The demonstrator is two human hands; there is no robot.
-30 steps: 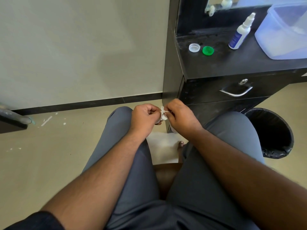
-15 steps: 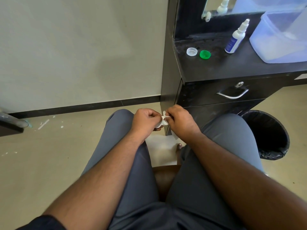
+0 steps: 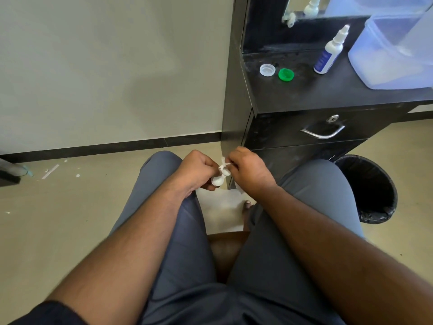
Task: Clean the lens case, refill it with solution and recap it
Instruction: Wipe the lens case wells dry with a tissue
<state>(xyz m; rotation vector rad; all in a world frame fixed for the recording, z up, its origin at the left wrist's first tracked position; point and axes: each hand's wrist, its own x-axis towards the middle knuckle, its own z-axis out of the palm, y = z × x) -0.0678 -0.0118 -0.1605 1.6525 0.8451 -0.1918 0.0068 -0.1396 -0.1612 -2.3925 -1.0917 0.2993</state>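
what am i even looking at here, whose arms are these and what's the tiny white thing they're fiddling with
This is one picture from a camera worn on a person's head, looking down at their own lap as they sit. No machine is involved. The left hand grips a small white lens case. The right hand pinches a twisted bit of white tissue against it, apparently wiping it. On the black cabinet lie the case's two caps, one clear, one green, beside a solution bottle and a plastic tub. A bin stands on the floor.
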